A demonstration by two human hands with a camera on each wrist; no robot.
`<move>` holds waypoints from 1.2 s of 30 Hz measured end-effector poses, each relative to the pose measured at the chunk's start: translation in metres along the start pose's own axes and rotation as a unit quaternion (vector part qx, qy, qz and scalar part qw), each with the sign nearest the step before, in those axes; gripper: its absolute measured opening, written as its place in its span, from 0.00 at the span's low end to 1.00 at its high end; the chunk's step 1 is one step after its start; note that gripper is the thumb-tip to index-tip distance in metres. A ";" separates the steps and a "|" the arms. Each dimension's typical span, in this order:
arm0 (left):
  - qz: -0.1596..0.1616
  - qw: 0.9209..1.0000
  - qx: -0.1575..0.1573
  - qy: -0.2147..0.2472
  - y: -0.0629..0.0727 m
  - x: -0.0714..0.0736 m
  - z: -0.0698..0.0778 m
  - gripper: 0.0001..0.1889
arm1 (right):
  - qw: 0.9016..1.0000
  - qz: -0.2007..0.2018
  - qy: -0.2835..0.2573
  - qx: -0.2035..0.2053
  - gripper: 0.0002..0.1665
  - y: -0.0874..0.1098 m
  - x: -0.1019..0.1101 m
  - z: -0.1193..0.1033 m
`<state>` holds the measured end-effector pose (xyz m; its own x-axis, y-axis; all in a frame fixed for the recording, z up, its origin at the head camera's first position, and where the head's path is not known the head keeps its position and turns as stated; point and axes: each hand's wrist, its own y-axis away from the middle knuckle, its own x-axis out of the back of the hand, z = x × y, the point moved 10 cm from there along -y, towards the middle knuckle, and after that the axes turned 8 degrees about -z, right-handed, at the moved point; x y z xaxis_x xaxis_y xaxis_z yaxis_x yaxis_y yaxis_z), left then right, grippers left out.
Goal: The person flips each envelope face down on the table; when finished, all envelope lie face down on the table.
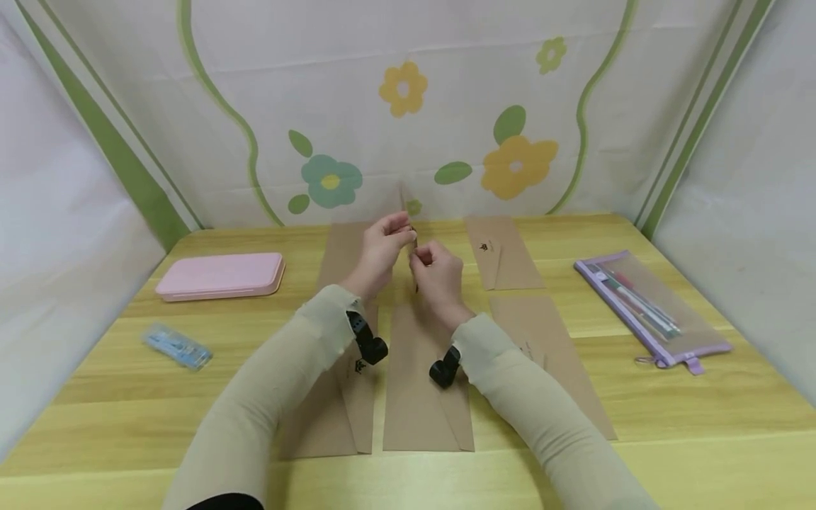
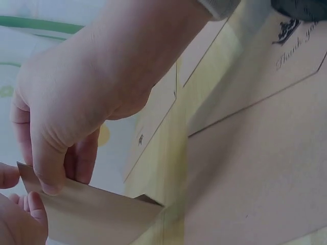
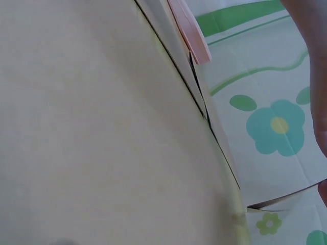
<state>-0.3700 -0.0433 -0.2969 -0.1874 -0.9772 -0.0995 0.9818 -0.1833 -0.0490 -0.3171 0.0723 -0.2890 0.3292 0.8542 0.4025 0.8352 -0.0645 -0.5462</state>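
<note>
A brown paper envelope (image 2: 97, 214) stands nearly edge-on between the two hands, above the table's far middle. My left hand (image 1: 380, 251) pinches its upper edge, thumb on the near face and fingers behind. Close by, my right hand (image 1: 440, 276) has thumb and fingertips at the envelope's corner, gripping the edge. In the right wrist view only a thin strip of the held envelope (image 3: 288, 198) shows, and fingers appear at the right border. Beneath the forearms lie a middle envelope (image 1: 423, 418) and a front left envelope (image 1: 319, 418), both flat.
Further envelopes lie at the back left (image 1: 341, 248), back right (image 1: 510, 255) and front right (image 1: 567, 354). A pink case (image 1: 219, 275) and a small blue clear-wrapped item (image 1: 176, 346) rest at left. At right is a purple-edged zip pouch (image 1: 656, 312) with pens inside.
</note>
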 end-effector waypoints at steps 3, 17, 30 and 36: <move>0.004 1.000 -0.003 0.021 0.006 0.001 -0.001 0.20 | 1.000 0.024 -0.012 -0.007 0.05 -0.001 0.008 0.000; 0.051 0.998 -0.021 0.041 0.027 0.017 -0.024 0.23 | 0.938 0.129 -0.284 -0.153 0.09 0.003 0.023 0.044; 0.061 0.994 -0.012 0.094 0.031 0.011 -0.041 0.25 | 0.831 0.183 -0.463 -0.251 0.15 0.019 0.004 0.068; 0.065 0.993 -0.009 0.095 0.031 0.013 -0.043 0.27 | 0.812 0.177 -0.476 -0.287 0.15 0.024 -0.003 0.073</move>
<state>-0.3430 -0.0567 -0.3427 -0.0623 -0.9546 -0.2913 0.9978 -0.0529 -0.0402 -0.3306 0.1062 -0.3569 0.3324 0.7240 -0.6044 0.9199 -0.3903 0.0384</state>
